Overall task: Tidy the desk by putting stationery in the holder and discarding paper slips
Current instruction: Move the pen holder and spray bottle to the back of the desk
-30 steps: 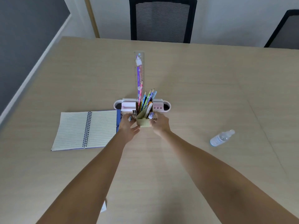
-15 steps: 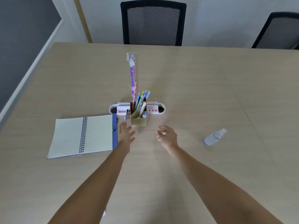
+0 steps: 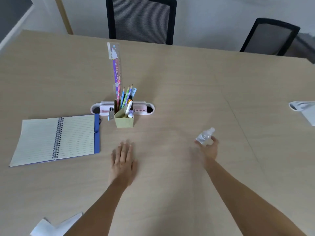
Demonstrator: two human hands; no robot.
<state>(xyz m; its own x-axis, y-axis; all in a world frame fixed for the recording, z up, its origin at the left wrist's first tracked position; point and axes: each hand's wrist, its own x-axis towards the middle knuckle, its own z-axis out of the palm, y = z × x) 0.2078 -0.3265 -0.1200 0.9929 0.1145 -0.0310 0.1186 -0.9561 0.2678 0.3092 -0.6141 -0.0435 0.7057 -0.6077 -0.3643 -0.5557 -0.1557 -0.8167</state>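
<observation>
Looking down from the head camera, a pale wooden desk (image 3: 170,79) is being shown with both bare arms stretched out over it. The left hand (image 3: 123,161) is being held flat, palm down, fingers spread and grasping nothing, a bit in front of the holder. The right hand (image 3: 208,147) is being curled around a small clear plastic bottle (image 3: 205,136) off to the right; the fingers are wrapping its lower end, though it's too blurry to tell how firmly it's being gripped.

The cardboard stationery holder (image 3: 124,119) is being kept upright near the middle of the desk, stuffed with a long purple ruler (image 3: 115,68), several coloured pencils (image 3: 125,96) and a white marker (image 3: 129,107). Just behind it, touching or nearly so, a pink-and-white desk tray (image 3: 141,109) is being left lying crosswise. An open spiral notebook (image 3: 56,138) is being left flat to the left of the holder.

White paper slips (image 3: 49,226) are being partly hidden at the bottom left edge, beside the left forearm. Something white (image 3: 303,109) is also poking in at the right edge, well apart from everything. Two black mesh chairs (image 3: 141,19) are being seen past the far side.
</observation>
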